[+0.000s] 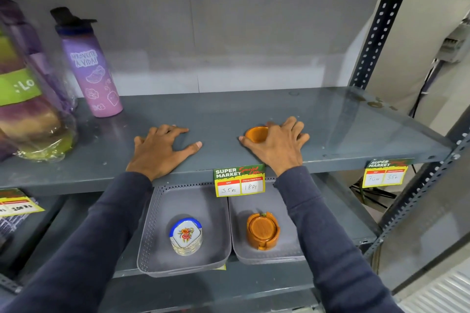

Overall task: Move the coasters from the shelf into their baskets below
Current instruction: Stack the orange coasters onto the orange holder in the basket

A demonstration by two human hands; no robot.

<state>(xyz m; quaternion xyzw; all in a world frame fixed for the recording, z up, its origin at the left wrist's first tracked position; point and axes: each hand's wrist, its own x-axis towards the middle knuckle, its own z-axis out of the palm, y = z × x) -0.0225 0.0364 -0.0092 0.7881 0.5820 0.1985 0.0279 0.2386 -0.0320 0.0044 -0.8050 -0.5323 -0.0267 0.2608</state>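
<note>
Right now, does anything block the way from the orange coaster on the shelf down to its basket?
Nothing visible does. The right hand grips the orange coaster near the shelf's front edge; the right basket, holding another orange coaster set, sits open below.

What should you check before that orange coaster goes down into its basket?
1. Right hand has a grip on the orange coaster: ok.
2. Left hand is free, flat on the shelf: ok.
3. Right basket already holds the matching orange coaster holder: ok.
4. Room beside the holder: ok.
5. Left basket holds the floral coasters, so avoid it: ok.
6. More coasters under the hand: cannot tell.
</note>
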